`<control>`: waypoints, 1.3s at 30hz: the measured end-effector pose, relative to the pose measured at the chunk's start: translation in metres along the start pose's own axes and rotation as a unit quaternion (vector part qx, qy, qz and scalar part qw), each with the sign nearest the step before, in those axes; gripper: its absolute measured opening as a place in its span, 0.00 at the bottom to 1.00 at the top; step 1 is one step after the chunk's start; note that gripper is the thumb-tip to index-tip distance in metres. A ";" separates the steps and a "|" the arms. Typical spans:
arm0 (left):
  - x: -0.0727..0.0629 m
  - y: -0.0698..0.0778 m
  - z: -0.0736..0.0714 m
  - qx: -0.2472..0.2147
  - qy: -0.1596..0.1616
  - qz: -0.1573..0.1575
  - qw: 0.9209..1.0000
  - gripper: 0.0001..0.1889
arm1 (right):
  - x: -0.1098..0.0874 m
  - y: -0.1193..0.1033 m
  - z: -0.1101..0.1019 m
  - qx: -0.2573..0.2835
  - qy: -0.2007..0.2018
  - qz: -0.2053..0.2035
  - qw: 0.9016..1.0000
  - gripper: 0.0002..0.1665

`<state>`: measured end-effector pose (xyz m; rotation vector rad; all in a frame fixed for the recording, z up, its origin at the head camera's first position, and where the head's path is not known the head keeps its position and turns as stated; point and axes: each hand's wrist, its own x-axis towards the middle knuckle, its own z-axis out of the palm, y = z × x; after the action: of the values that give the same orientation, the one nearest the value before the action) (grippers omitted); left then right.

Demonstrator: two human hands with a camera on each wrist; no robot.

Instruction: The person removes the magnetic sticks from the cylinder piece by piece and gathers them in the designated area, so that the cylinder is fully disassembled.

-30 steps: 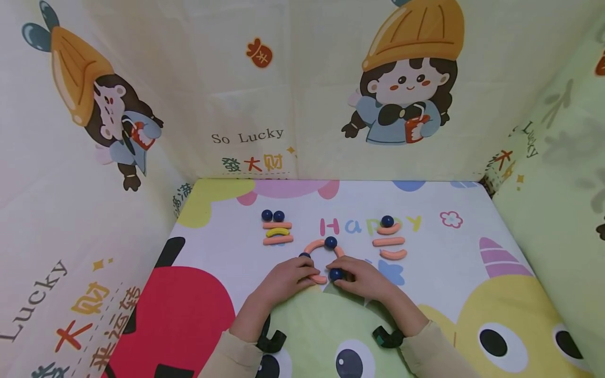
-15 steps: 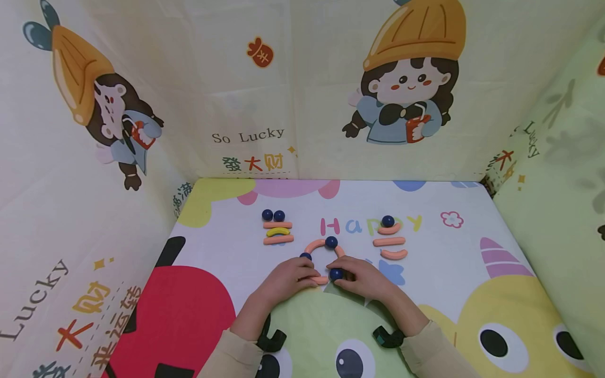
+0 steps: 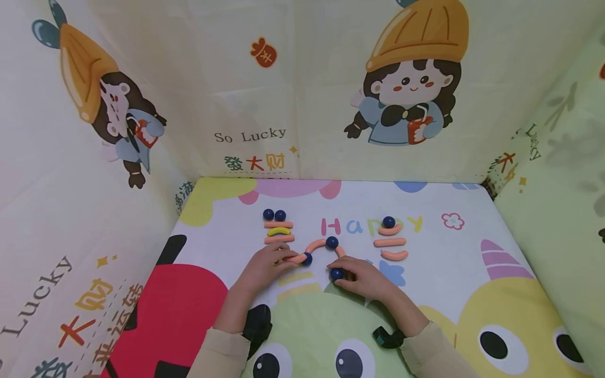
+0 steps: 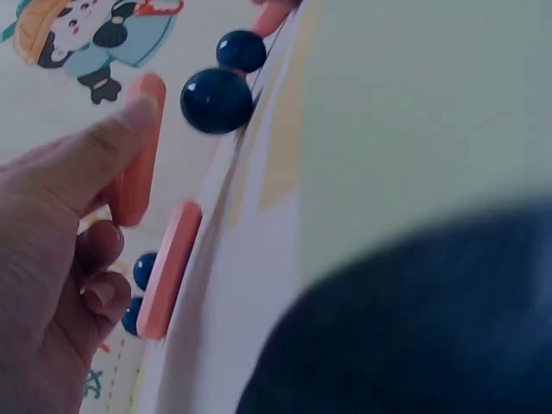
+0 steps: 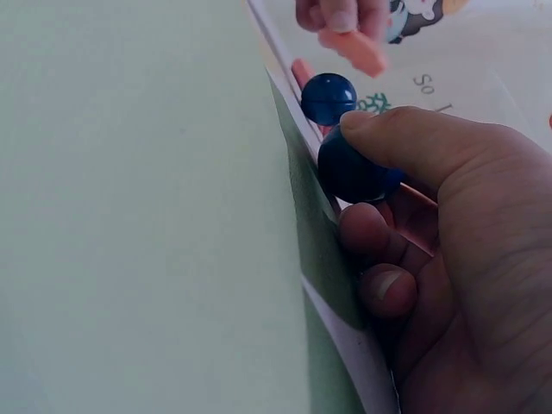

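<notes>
My left hand (image 3: 266, 266) pinches a pink toy rod (image 4: 138, 177) between thumb and fingers. It is lifted beside a dark blue ball (image 3: 307, 259) at the left of a part ring. From that ball a curved pink rod (image 3: 315, 245) runs up to a second blue ball (image 3: 332, 242), and another curved rod (image 3: 340, 251) comes down from there toward my right hand (image 3: 363, 276). Thumb and fingers of that hand grip a blue ball (image 5: 349, 168) low over the mat. The right hand hides the lower end of the second curved rod.
At the back left, two blue balls (image 3: 274, 215) lie above pink rods (image 3: 279, 224) and a yellow curved rod (image 3: 279, 231). Back right holds one ball (image 3: 389, 222) and several pink rods (image 3: 389, 242). A printed cloth wall (image 3: 321, 105) stands behind the patterned mat (image 3: 435, 273).
My left hand has moved left and slightly away from me, carrying the pink rod from the front of the ring to beside its left ball. My right hand stays put on its ball.
</notes>
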<state>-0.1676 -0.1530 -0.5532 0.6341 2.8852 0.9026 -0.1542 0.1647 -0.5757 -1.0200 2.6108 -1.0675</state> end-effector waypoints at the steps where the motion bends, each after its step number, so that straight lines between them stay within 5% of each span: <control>1: 0.001 -0.004 -0.002 0.008 0.005 -0.009 1.000 0.14 | 0.000 0.000 0.000 0.002 0.000 -0.001 1.000 0.23; 8: 0.008 -0.024 -0.012 0.054 0.011 -0.031 0.998 0.15 | 0.000 0.001 0.000 0.008 0.002 -0.007 1.000 0.23; 21: 0.015 -0.030 -0.012 0.066 0.004 -0.048 0.997 0.15 | 0.000 0.003 -0.001 0.014 0.016 -0.039 0.999 0.24; 28: 0.017 -0.032 -0.012 0.074 0.011 -0.052 0.996 0.15 | 0.001 0.005 -0.001 0.092 0.105 -0.082 0.987 0.17; 33: 0.016 -0.033 -0.011 0.074 0.009 -0.056 0.996 0.18 | 0.001 0.012 0.000 0.088 0.172 -0.043 0.980 0.15; 39: 0.015 -0.030 -0.012 0.080 0.014 -0.062 0.995 0.19 | 0.003 0.014 -0.001 0.064 0.159 0.038 0.984 0.19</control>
<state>-0.1948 -0.1758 -0.5590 0.4491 3.0031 0.6767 -0.1642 0.1705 -0.5835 -0.7704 2.7472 -1.4659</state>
